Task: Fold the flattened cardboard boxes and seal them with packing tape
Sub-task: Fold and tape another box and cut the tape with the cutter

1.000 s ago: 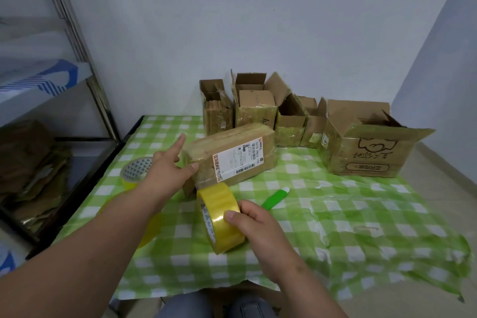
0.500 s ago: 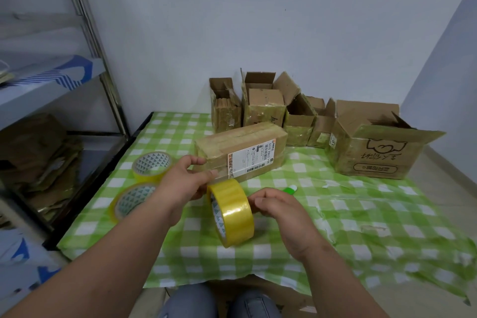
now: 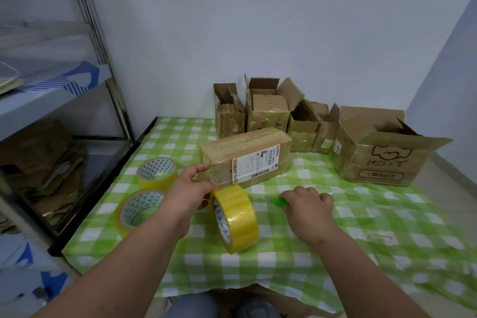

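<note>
Taped box (image 3: 245, 155) label: "507G P803 Y66"; big carton (image 3: 376, 160) sticker: "61".

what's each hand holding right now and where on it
Left hand holds the upright tape roll at its upper edge; right hand grips the green cutter by its handle.

Three tape rolls sit on the table (image 3: 258, 261): one upright roll (image 3: 236, 217) just in front of the sealed box (image 3: 245, 157), and two lying flat to that box's left, the far roll (image 3: 157, 171) and the near roll (image 3: 136, 210). Boxes number six: the one sealed box with a label, and five open boxes behind and right of it, namely a narrow box (image 3: 228, 113), a taped box (image 3: 268, 111), a dark-mouthed box (image 3: 303, 126), a small box (image 3: 325, 129) and a big printed box (image 3: 379, 152). One green cutter (image 3: 280, 201) lies right of the upright roll. Two hands show: left (image 3: 189, 193), right (image 3: 309, 206).
</note>
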Action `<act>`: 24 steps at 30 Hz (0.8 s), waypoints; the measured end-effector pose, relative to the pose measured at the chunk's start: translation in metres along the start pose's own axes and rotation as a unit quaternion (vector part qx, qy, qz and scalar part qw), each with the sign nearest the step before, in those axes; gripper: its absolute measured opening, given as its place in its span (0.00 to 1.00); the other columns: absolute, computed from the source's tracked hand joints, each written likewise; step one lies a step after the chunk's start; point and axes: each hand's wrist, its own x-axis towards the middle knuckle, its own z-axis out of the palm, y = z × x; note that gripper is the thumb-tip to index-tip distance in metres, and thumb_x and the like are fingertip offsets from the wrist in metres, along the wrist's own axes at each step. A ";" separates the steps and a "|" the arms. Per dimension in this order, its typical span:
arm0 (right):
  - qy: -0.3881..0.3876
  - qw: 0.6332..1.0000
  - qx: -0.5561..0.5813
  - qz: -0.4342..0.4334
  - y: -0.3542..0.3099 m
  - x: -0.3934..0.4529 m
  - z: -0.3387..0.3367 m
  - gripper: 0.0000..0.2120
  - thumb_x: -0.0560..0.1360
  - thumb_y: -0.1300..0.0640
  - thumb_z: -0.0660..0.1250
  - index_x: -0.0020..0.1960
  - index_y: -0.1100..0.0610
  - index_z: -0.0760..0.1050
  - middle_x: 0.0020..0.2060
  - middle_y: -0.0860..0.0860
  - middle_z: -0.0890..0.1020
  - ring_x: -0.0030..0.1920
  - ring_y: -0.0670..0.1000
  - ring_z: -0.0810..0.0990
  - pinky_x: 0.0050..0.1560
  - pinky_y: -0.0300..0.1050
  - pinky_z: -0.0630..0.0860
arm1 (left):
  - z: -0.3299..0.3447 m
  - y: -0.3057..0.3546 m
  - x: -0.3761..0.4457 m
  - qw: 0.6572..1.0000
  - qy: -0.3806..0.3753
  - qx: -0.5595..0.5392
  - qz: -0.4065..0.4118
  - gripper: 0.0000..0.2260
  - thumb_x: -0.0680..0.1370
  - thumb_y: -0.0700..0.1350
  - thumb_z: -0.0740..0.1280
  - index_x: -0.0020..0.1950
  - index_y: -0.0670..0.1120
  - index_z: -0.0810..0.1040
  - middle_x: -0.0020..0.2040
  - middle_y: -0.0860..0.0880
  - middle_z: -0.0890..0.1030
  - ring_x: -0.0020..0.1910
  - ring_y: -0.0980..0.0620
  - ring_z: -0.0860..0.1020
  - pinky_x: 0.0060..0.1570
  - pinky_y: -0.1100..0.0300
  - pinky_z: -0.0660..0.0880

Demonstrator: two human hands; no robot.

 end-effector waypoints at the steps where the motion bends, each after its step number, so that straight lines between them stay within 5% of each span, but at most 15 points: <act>1: 0.009 1.000 0.025 0.004 -0.001 0.000 -0.001 0.15 0.82 0.51 0.58 0.68 0.41 0.70 0.59 0.45 0.74 0.64 0.51 0.69 0.60 0.51 0.56 | 0.000 0.000 0.000 1.000 0.003 -0.003 0.001 0.18 0.74 0.36 0.71 0.56 0.57 0.78 0.44 0.47 0.85 0.44 0.48 0.81 0.44 0.54 0.78; 6: 0.030 0.966 0.253 -0.035 -0.017 0.001 -0.028 0.16 0.83 0.54 0.58 0.69 0.48 0.74 0.48 0.45 0.71 0.51 0.50 0.74 0.56 0.45 0.68 | 0.003 -0.001 0.001 1.000 0.012 -0.014 0.004 0.19 0.75 0.35 0.70 0.57 0.57 0.78 0.47 0.45 0.84 0.43 0.48 0.80 0.41 0.56 0.76; 9: 0.023 0.957 0.281 -0.073 -0.032 0.004 -0.050 0.16 0.82 0.55 0.60 0.69 0.50 0.75 0.54 0.46 0.74 0.55 0.49 0.75 0.54 0.41 0.70 | 0.006 -0.001 0.001 1.000 0.021 -0.015 0.008 0.20 0.74 0.34 0.70 0.57 0.57 0.78 0.46 0.45 0.84 0.41 0.49 0.81 0.37 0.58 0.76; 12: -0.001 0.942 0.321 -0.095 -0.047 0.009 -0.065 0.12 0.82 0.54 0.62 0.64 0.48 0.76 0.47 0.43 0.77 0.46 0.45 0.77 0.44 0.39 0.73 | 0.007 -0.001 0.003 0.999 0.030 -0.014 0.011 0.20 0.73 0.33 0.71 0.57 0.56 0.78 0.42 0.46 0.85 0.39 0.49 0.81 0.37 0.57 0.77; 16: -0.018 0.943 0.312 -0.119 -0.066 0.016 -0.075 0.07 0.81 0.55 0.63 0.54 0.46 0.78 0.44 0.46 0.79 0.43 0.50 0.78 0.45 0.47 0.77 | 0.007 -0.003 0.004 0.999 0.030 -0.010 0.021 0.20 0.73 0.34 0.72 0.58 0.56 0.78 0.38 0.47 0.80 0.35 0.52 0.77 0.37 0.57 0.75; 24: -0.038 0.958 0.249 -0.135 -0.079 0.034 -0.076 0.10 0.80 0.54 0.63 0.57 0.48 0.82 0.42 0.45 0.80 0.35 0.42 0.74 0.35 0.39 0.68 | 0.004 -0.004 0.007 0.999 0.025 -0.002 0.021 0.22 0.72 0.35 0.73 0.58 0.58 0.78 0.35 0.50 0.78 0.32 0.56 0.76 0.35 0.60 0.74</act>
